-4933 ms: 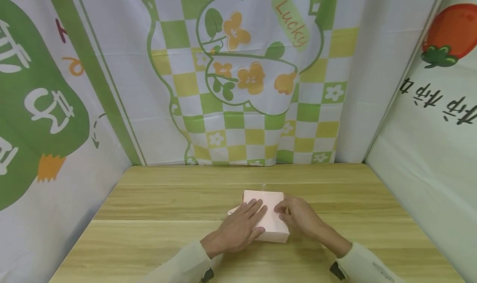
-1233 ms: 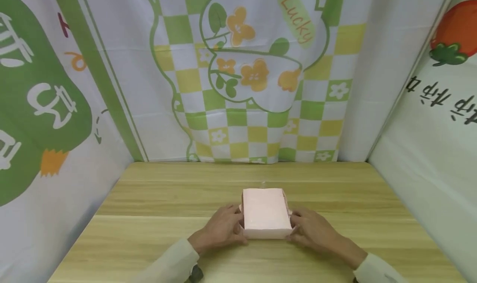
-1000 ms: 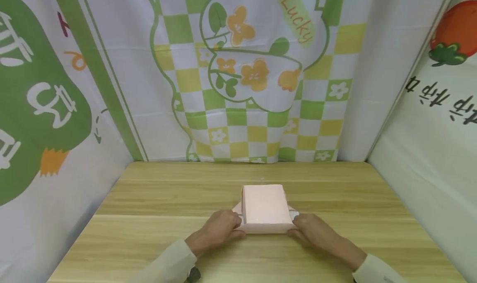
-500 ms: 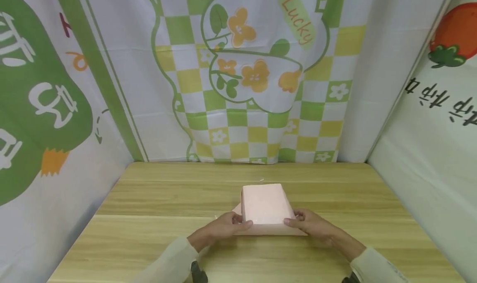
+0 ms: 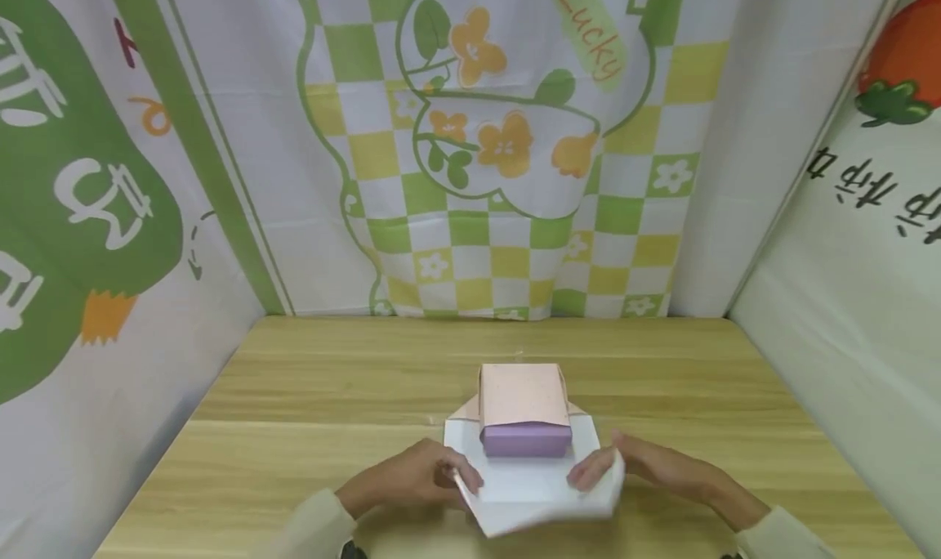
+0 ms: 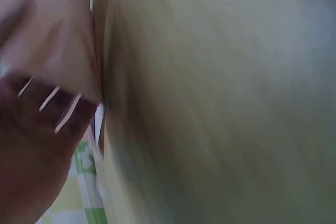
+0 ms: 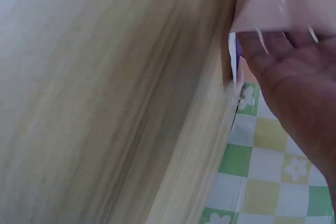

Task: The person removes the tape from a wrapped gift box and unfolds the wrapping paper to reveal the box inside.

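A purple box (image 5: 526, 440) sits on the table, its front face exposed. Pink paper (image 5: 522, 395) covers its top, and the white inner side (image 5: 515, 487) lies spread in front, its near flap raised. My left hand (image 5: 422, 471) grips this flap's left edge, thumb on the pink outside in the left wrist view. At the opposite edge, my right hand (image 5: 657, 462) holds the flap, fingers on its white side. In the right wrist view the right hand's fingers (image 7: 273, 45) pass behind the pink flap (image 7: 294, 3), which hides their tips.
The wooden table (image 5: 323, 395) stretches around the box on all sides. Behind it hangs a green and yellow checked cloth (image 5: 470, 265). White printed cloths (image 5: 831, 322) close off both sides. A small clear scrap (image 5: 519, 355) lies beyond the box.
The front of the paper, folded up against the box half a second ago, is now pulled down toward me, baring the purple front and white inside. Both hands have moved nearer and slightly apart.
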Demonstrator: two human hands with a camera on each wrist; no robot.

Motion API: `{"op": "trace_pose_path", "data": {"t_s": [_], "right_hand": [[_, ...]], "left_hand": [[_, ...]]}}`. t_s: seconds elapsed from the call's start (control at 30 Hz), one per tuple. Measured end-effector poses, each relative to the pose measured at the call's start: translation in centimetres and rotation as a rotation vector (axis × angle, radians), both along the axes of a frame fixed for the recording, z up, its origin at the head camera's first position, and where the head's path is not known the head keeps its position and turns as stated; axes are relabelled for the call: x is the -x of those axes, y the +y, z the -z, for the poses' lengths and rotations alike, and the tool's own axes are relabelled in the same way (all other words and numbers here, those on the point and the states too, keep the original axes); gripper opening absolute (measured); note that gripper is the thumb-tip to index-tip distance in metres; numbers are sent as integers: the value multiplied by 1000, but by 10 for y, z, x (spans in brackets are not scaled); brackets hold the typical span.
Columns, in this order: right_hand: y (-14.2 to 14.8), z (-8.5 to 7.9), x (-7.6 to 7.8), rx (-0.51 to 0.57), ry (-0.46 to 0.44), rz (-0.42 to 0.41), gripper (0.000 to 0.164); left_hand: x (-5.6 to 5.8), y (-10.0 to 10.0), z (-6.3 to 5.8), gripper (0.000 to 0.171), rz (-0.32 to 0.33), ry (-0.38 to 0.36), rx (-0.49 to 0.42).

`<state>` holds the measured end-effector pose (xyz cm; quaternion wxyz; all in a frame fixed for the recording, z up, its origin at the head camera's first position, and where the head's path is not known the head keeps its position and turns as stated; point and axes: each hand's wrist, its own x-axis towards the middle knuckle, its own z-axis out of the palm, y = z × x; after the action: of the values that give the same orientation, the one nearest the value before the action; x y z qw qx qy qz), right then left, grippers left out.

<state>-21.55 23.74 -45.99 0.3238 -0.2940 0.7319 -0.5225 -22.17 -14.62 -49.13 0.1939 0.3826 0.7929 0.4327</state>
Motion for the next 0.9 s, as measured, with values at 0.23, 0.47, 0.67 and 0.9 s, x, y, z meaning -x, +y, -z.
{"op": "trace_pose_path", "data": {"t_s": [0.23, 0.47, 0.67, 0.9], "right_hand": [[-26, 7, 6, -182, 450, 80, 24], [-45, 11, 12, -482, 770, 212, 50], [-43, 8, 12, -445, 680, 208, 69], [-35, -2, 12, -431, 628, 164, 93]], "left_hand": [[12, 4, -2, 38, 2, 12, 99], [27, 19, -6, 29, -52, 133, 251], [30, 14, -5, 66, 2, 276, 404], [23, 15, 1, 104, -51, 326, 385]]}}
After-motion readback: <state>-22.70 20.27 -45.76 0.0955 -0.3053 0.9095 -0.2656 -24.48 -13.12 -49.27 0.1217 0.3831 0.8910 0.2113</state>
